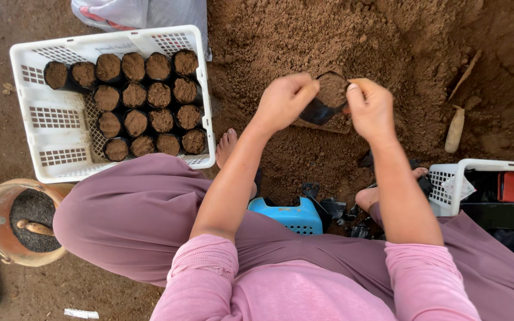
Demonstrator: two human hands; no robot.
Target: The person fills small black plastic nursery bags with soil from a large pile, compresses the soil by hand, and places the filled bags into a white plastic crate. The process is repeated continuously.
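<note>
Pink sleeves nearest; both hands' fingers pinch soil-filled black bag rim.

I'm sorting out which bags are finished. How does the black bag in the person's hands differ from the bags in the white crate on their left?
The held bag is up in the air over the soil heap, gripped by the left hand and the right hand; the crate bags stand untouched in the white crate. The held bag tilts and looks creased; the crate bags stand upright in packed rows. Both are black and filled with brown soil.
</note>
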